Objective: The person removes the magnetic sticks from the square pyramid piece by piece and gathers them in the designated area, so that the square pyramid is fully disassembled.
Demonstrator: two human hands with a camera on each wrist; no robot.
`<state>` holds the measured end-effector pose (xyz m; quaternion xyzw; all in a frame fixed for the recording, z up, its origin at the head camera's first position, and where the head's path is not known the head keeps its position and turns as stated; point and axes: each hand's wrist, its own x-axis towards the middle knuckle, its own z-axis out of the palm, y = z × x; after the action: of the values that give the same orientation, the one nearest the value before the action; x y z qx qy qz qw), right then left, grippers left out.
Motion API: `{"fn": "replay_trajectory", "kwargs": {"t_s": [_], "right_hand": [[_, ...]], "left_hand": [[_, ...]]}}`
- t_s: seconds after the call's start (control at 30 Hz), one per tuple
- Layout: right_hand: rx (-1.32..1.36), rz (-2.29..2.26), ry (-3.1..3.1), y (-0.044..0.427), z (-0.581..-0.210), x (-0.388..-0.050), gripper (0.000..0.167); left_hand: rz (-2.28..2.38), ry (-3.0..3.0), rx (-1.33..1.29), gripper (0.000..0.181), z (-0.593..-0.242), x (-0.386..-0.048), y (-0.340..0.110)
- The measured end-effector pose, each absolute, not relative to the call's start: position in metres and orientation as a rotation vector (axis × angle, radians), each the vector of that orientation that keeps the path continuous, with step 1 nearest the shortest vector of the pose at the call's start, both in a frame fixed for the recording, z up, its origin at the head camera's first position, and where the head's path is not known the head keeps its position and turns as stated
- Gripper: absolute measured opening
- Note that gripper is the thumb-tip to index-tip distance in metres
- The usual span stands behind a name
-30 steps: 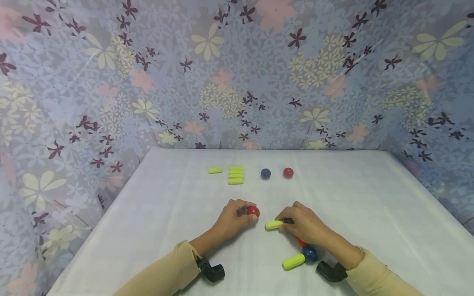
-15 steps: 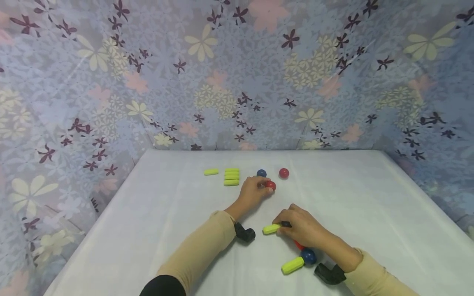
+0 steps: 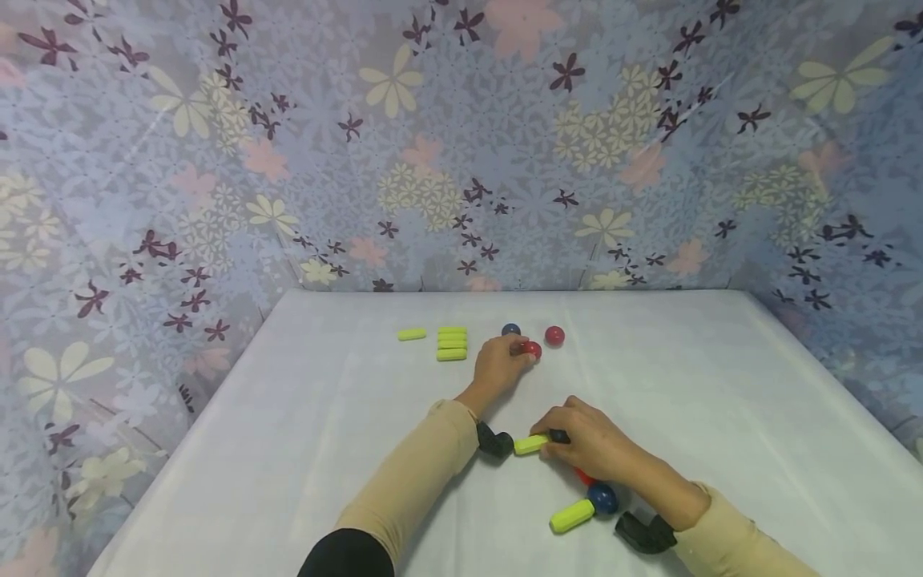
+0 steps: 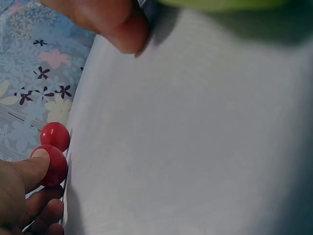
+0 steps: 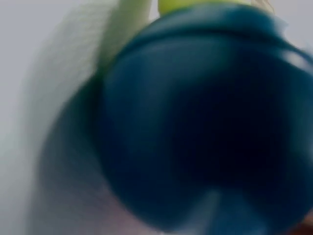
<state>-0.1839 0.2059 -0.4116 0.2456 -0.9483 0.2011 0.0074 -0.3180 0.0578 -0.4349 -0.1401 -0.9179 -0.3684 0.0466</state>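
Observation:
In the head view my left hand (image 3: 499, 361) pinches a red ball (image 3: 531, 350) between thumb and fingers, in front of a blue ball (image 3: 511, 329) and a second red ball (image 3: 554, 336). The left wrist view shows the thumb on the held red ball (image 4: 53, 169). Nearer, my right hand (image 3: 594, 441) grips a joined piece by a lime-green rod (image 3: 530, 445) and a dark part (image 3: 558, 436). A red part (image 3: 585, 476), a blue ball (image 3: 602, 498) and another lime rod (image 3: 572, 515) show below that hand, which hides part of them.
Several lime rods (image 3: 452, 344) lie side by side at the back, with a single lime rod (image 3: 412, 334) to their left. A white cloth (image 3: 324, 433) covers the table. Flower-patterned fabric (image 3: 461, 144) stands behind and at the sides.
My left hand has carried the red ball away from near the right hand to the back, beside the other two balls. The right hand has stayed nearly in place.

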Motion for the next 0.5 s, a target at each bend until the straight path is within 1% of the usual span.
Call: {"fn": "replay_trajectory", "kwargs": {"t_s": [0.1, 0.23, 0.4, 0.5], "right_hand": [[0.734, 0.613, -2.983, 0.209, -0.406, -0.183, 0.031], [0.622, 0.563, -3.037, 0.213, -0.398, -0.180, 0.038], [0.515, 0.496, -3.097, 0.213, -0.396, -0.178, 0.036], [0.500, 0.497, -3.089, 0.212, -0.397, -0.176, 0.033]], "left_hand": [[-1.117, -2.798, -0.435, 0.036, -0.435, -0.319, 0.059], [-1.126, -2.792, -0.436, 0.036, -0.435, -0.319, 0.059], [-1.149, -2.803, -0.422, 0.037, -0.436, -0.319, 0.059], [-1.160, -2.803, -0.418, 0.038, -0.437, -0.320, 0.059]]}}
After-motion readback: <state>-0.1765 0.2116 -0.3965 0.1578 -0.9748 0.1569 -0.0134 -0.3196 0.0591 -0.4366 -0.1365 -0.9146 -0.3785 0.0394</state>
